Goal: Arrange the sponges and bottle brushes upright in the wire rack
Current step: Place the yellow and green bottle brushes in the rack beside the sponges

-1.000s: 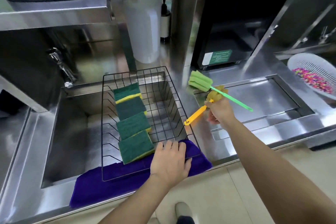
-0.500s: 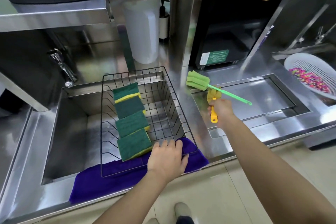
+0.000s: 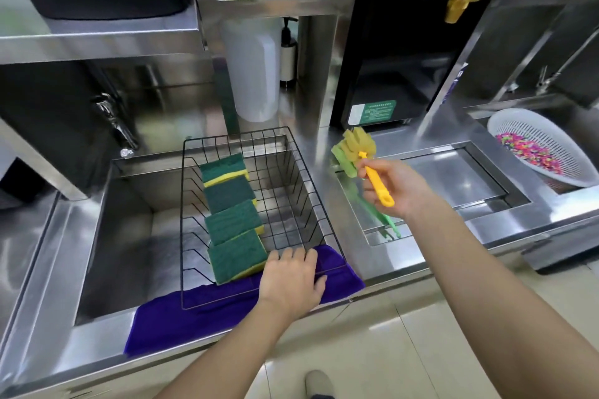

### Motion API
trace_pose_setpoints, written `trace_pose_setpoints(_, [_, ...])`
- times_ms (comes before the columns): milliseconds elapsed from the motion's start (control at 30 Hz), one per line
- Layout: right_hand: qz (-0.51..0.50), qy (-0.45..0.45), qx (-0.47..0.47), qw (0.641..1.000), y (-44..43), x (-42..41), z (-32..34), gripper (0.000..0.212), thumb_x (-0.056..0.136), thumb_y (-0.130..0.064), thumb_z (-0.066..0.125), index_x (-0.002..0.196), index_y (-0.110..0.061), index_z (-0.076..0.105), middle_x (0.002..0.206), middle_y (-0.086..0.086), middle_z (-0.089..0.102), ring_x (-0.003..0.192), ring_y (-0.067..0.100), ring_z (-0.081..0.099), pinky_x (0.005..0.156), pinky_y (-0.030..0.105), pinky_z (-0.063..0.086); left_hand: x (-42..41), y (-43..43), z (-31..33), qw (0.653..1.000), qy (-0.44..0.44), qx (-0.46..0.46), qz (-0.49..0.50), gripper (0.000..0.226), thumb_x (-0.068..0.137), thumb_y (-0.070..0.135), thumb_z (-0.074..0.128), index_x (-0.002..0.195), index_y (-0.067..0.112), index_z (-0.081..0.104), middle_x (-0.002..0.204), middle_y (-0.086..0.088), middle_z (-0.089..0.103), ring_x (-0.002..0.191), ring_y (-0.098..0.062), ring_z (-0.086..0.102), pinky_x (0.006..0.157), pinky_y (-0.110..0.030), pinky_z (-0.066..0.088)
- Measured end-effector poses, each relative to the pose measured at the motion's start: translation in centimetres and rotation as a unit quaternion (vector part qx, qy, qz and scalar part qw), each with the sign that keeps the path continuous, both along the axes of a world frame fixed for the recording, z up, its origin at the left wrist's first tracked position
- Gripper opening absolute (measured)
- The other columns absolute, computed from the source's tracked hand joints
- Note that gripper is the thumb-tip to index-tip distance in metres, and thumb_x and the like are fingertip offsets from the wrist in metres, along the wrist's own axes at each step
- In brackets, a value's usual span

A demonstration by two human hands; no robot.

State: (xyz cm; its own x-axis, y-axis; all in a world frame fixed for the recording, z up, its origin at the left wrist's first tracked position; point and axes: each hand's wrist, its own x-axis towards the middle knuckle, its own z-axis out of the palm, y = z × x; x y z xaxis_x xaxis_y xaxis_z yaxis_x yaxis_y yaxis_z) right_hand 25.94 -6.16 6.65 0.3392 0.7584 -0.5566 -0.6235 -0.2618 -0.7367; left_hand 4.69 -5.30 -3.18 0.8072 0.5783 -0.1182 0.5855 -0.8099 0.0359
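Steel counter (image 3: pixel 382 256): purple cloth (image 3: pixel 181 317), white colander (image 3: pixel 557 152).

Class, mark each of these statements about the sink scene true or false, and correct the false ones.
1. Four green-and-yellow sponges stand in a row inside the black wire rack. True.
2. The right hand holds a yellow-handled bottle brush. True.
3. The left hand grips a sponge. False: it rests on the rack's near edge.
4. The rack sits on a red cloth. False: the purple cloth is under it.
5. The white plastic colander holds multicoloured pieces. True.
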Motion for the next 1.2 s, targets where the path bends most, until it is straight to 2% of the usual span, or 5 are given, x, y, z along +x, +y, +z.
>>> trace_pose_setpoints(300, [0.091, -0.242, -0.046, 0.965, 4.4, -5.0, -3.0, 0.022, 0.094, -0.013, 0.053, 0.074, -0.017, 0.043, 0.071, 0.005, 0.051, 0.06, 0.016, 0.049, 0.052, 0.031, 0.046, -3.5, 0.8, 0.3, 0.999, -0.042, 0.014, 0.003, 0.046, 0.093, 0.049, 0.037, 0.12, 0.013, 0.044, 0.117, -0.007, 0.054, 0.106, -0.027, 0.047, 0.088, -0.041, 0.033])
trace_pose_setpoints(533, [0.204, -0.461, -0.114, 0.856, 8.6, -9.1, -6.6, 0.013, 0.096, -0.017, 0.048, 0.096, -0.008, 0.038, 0.072, 0.006, 0.046, 0.049, 0.021, 0.048, 0.023, 0.015, 0.032, -4.1, 1.0, -0.7, 0.996, -0.077, 0.032, 0.0, 0.043, 0.076, 0.049, 0.063, 0.099, 0.013, 0.06, 0.086, -0.005, 0.064, 0.077, -0.024, 0.057, 0.069, -0.039, 0.047])
trace_pose_setpoints(767, [0.301, -0.458, -0.168, 0.819, 9.8, -11.4, -9.3, 0.015, 0.096, -0.019, 0.048, 0.097, -0.007, 0.039, 0.083, 0.013, 0.056, 0.044, 0.022, 0.058, 0.041, 0.028, 0.045, -4.1, 0.9, -0.8, 0.998, -0.059, 0.035, 0.002, 0.043, 0.081, 0.047, 0.057, 0.107, 0.012, 0.056, 0.094, -0.008, 0.065, 0.085, -0.026, 0.057, 0.077, -0.042, 0.045])
trace_pose_setpoints(1033, [0.385, -0.556, -0.162, 0.718, 9.6, -10.9, -10.3, 0.034, 0.095, -0.017, 0.048, 0.065, -0.024, 0.034, 0.107, 0.022, 0.067, 0.095, 0.035, 0.064, 0.072, 0.039, 0.047, -3.8, 1.0, -0.8, 0.998, -0.046, 0.028, 0.016, 0.046, 0.089, 0.044, 0.048, 0.12, 0.01, 0.047, 0.109, -0.012, 0.06, 0.098, -0.03, 0.053, 0.087, -0.045, 0.039])
trace_pose_setpoints(1200, [0.425, -0.502, -0.155, 0.737, 9.8, -10.0, -10.1, 0.02, 0.095, -0.027, 0.05, 0.103, -0.01, 0.046, 0.093, 0.014, 0.059, 0.081, 0.025, 0.058, 0.063, 0.035, 0.048, -3.5, 0.9, -0.7, 0.999, -0.033, 0.025, 0.017, 0.045, 0.087, 0.043, 0.05, 0.117, 0.01, 0.049, 0.106, -0.012, 0.06, 0.095, -0.029, 0.053, 0.085, -0.045, 0.04])
